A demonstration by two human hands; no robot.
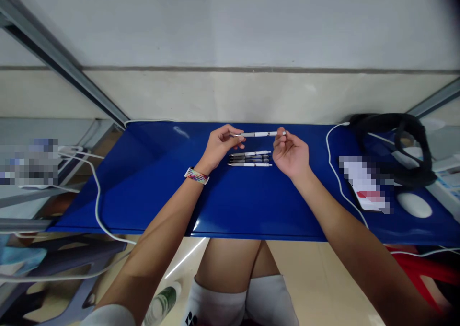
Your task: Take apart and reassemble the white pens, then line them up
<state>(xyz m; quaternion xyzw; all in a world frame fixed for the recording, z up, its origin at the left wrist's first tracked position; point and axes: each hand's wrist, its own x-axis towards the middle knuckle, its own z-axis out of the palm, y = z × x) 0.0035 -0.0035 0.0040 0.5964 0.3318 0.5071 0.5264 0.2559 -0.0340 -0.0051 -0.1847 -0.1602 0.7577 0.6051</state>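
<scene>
Both hands hold one white pen point(258, 134) level above the blue table point(151, 182). My left hand point(220, 146), with a bright striped band at the wrist, pinches the pen's left end. My right hand point(290, 153) pinches its right end between thumb and fingertips. Just below the held pen, three more pens point(249, 158) lie side by side on the table, between the two hands.
A white cable point(97, 196) trails across the table's left side and over its front edge. At the right lie a black strap or headset point(398, 144), a white mouse point(414, 204), another white cable point(336, 172) and a blurred card. A bottle point(161, 304) stands on the floor.
</scene>
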